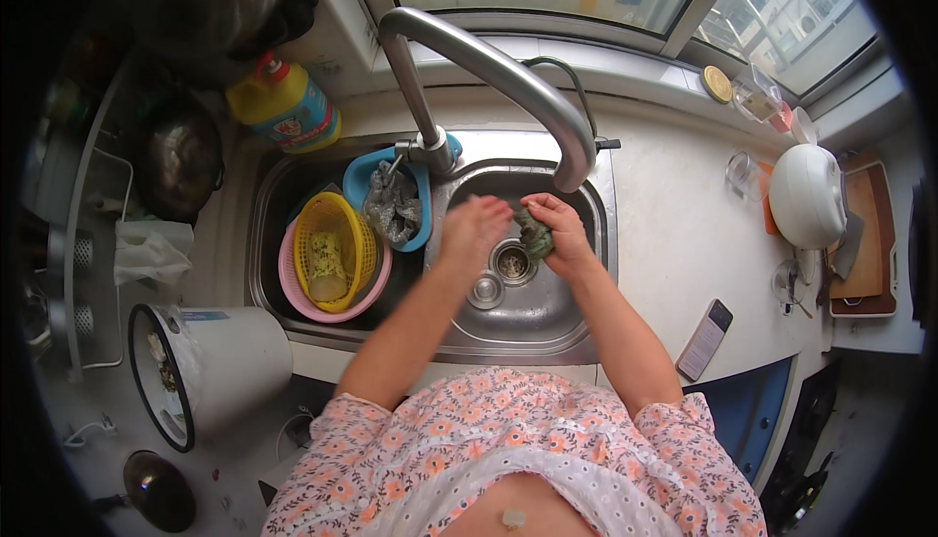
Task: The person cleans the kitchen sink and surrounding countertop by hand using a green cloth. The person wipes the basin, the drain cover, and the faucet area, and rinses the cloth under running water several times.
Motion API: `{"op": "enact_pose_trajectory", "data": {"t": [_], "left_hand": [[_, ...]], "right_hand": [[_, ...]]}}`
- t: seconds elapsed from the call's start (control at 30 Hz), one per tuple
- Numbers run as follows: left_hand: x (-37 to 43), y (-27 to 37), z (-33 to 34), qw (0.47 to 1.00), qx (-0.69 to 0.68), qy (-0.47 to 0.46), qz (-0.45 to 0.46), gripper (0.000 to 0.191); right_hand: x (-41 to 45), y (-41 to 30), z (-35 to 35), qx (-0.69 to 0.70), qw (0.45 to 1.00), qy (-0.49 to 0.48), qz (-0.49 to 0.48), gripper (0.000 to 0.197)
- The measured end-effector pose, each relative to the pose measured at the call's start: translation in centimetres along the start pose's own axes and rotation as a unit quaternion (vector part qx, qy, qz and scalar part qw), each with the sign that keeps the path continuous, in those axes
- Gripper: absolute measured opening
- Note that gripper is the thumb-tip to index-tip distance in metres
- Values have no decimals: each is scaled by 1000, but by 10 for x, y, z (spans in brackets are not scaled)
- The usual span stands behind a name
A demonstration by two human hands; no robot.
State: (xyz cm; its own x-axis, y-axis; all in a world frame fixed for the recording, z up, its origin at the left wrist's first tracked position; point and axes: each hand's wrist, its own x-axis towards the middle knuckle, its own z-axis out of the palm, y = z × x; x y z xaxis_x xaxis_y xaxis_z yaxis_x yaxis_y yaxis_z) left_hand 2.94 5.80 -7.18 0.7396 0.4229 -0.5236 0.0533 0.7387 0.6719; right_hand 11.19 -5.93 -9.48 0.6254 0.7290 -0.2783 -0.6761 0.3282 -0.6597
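Note:
Over the right basin of a stainless steel sink point(527, 328), my right hand point(563, 233) grips a crumpled greenish cloth or scrubbing pad point(535, 235). My left hand point(475, 233) is just to its left, blurred, and whether it touches anything is not clear. Below both hands lie the drain strainer point(512, 262) and a round metal stopper point(486, 290). The faucet point(498, 68) arches above the basin. In the left basin a yellow basket point(302, 244) with pale green food pieces stands in a pink bowl point(292, 295). A blue sink caddy point(357, 178) holds a grey mesh cloth point(392, 203).
A yellow detergent bottle point(289, 112) stands behind the left basin. The waste bin point(242, 361) is at the lower left. On the right counter are a phone point(705, 339), a drinking glass point(744, 174) and a white rounded appliance point(806, 196). Windows rise behind the sink.

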Motion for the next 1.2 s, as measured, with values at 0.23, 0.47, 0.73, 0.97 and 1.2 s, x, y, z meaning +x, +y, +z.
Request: {"op": "enact_pose_trajectory", "data": {"t": [0.23, 0.47, 0.73, 0.97, 1.2], "left_hand": [[-3, -40, 17, 986, -135, -73, -61, 61], [-10, -46, 23, 986, -83, -141, -22, 75], [1, -50, -25, 975, 168, -137, 59, 33], [26, -62, -27, 998, 18, -45, 34, 29], [33, -85, -3, 965, -184, -39, -181, 29]], "right_hand": [[-10, 33, 20, -242, 955, 64, -157, 6], [8, 29, 5, -97, 981, 87, -146, 9], [-2, -6, -6, -30, 998, 29, -52, 15], [-22, 44, 13, -285, 943, 104, -136, 20], [-1, 41, 1, -599, 741, 190, -235, 31]]}}
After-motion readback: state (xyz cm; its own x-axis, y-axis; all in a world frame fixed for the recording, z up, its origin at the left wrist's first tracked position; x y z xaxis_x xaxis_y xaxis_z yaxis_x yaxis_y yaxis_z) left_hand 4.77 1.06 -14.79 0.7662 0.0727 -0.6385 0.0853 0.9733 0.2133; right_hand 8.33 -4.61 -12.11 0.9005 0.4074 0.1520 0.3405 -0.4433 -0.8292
